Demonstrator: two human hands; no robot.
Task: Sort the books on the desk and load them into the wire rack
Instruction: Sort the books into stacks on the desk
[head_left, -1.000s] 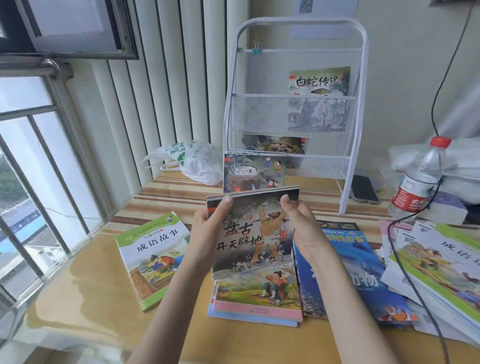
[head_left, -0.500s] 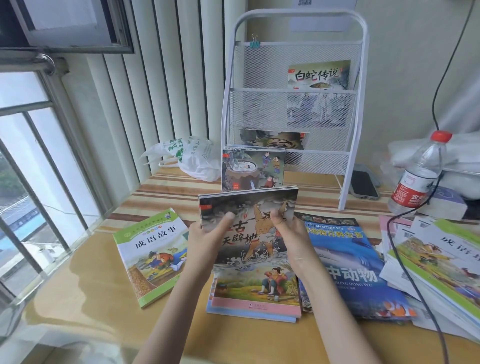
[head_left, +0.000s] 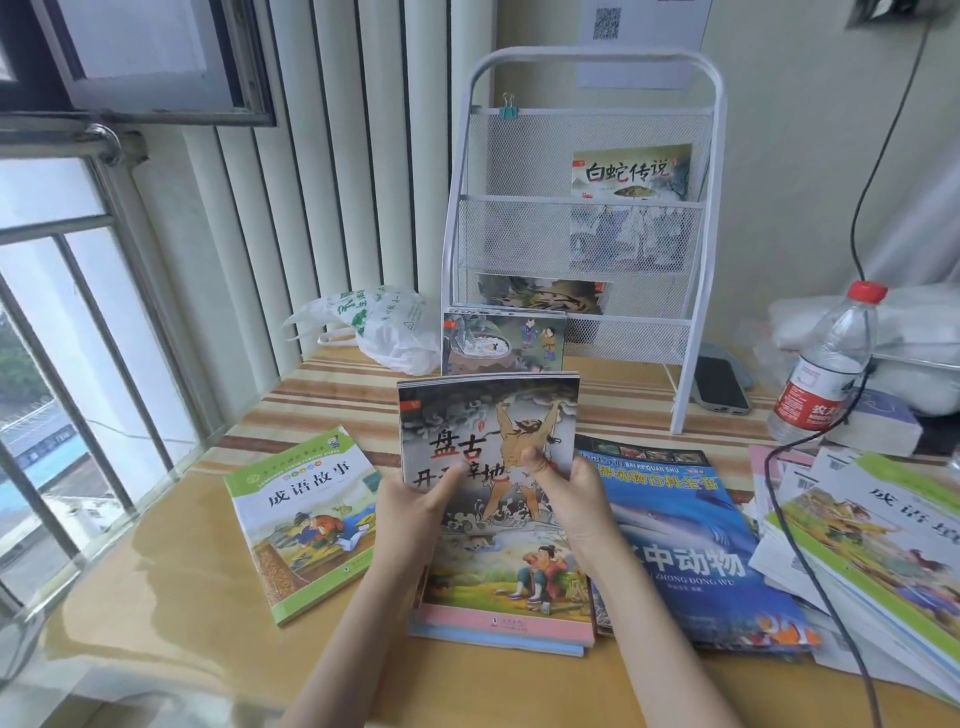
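Note:
Both hands hold a dark picture book stack (head_left: 488, 426) upright over the desk's middle; my left hand (head_left: 410, 512) grips its left edge and my right hand (head_left: 574, 501) its right edge, thumbs on the cover. Under it lies a pink-edged book pile (head_left: 511, 597). A green-bordered book (head_left: 306, 519) lies to the left, a blue animal book (head_left: 691, 551) to the right. The white wire rack (head_left: 587, 239) stands behind, holding one book in its top tier (head_left: 631, 171) and one in the lower tier (head_left: 540, 293). Another book (head_left: 504, 340) leans against its front.
A heap of green-edged books (head_left: 872, 545) fills the right edge, with a black cable (head_left: 800, 540) draped across. A water bottle (head_left: 826, 369) and a phone (head_left: 719, 384) sit right of the rack, a plastic bag (head_left: 379, 325) to its left. Window bars line the left.
My hands have lowered their grip on the dark book from its top to its middle, and the book has sunk slightly toward the pile. The view has tilted up.

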